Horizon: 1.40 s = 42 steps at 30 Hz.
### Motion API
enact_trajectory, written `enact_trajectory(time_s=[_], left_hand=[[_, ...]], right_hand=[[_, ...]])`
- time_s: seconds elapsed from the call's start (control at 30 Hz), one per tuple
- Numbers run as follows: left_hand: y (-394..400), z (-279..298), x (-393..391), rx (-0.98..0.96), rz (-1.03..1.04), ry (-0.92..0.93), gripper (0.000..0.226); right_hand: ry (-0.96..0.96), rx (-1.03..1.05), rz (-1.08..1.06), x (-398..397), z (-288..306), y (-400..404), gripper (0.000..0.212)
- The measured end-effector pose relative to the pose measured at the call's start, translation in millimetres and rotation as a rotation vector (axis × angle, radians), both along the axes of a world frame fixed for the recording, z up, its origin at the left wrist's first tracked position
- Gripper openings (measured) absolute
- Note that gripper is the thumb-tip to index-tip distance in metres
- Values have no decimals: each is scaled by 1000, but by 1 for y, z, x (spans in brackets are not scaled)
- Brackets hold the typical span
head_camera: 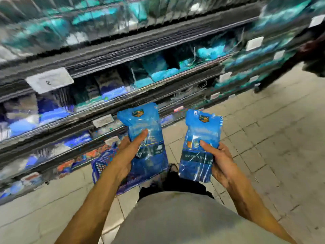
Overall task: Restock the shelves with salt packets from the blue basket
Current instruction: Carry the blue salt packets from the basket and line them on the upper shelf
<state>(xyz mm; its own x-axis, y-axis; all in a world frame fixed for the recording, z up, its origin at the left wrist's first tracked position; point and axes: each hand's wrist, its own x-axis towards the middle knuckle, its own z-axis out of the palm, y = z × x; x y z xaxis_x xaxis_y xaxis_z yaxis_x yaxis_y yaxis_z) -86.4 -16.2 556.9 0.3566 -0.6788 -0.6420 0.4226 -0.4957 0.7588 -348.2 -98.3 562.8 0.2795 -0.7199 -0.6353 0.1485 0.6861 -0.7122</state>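
Left hand (127, 155) grips a salt packet (146, 138), thumb across its front; right hand (219, 162) grips a 2nd packet (200, 147) just beside it. Blue basket (102, 166) on floor (263, 138) below left packet, under the blurred shelves (123, 71) beyond.

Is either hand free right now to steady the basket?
No: the left hand grips one blue salt packet and the right hand grips a second packet, both held over the floor.
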Motion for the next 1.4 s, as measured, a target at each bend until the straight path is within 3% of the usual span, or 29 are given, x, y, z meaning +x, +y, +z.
enact_trajectory(time_s=[0.17,0.47,0.57,0.63,0.7,0.9,1.0,1.4], left_hand=[[-65,17,-50,5,-271,-3,46],[-178,39,-188,-100,-631,-152,76],[-218,43,-244,-167,-693,-181,54],[-245,48,-282,-210,-691,-181,32],[-273,57,-317,-255,-684,-178,24],[-356,103,-402,-396,-622,-154,14],[-403,124,-428,-460,-585,-144,24],[-607,198,-479,-720,-500,-195,38]], right_hand=[[-30,-21,-253,-65,15,13,41],[29,-169,-613,-196,27,-19,37],[59,-218,-642,-255,29,-51,35],[79,-245,-624,-297,34,-78,46],[101,-284,-582,-337,44,-107,52],[105,-403,-502,-428,90,-205,38],[83,-465,-479,-452,113,-257,25],[38,-676,-409,-492,174,-486,28]])
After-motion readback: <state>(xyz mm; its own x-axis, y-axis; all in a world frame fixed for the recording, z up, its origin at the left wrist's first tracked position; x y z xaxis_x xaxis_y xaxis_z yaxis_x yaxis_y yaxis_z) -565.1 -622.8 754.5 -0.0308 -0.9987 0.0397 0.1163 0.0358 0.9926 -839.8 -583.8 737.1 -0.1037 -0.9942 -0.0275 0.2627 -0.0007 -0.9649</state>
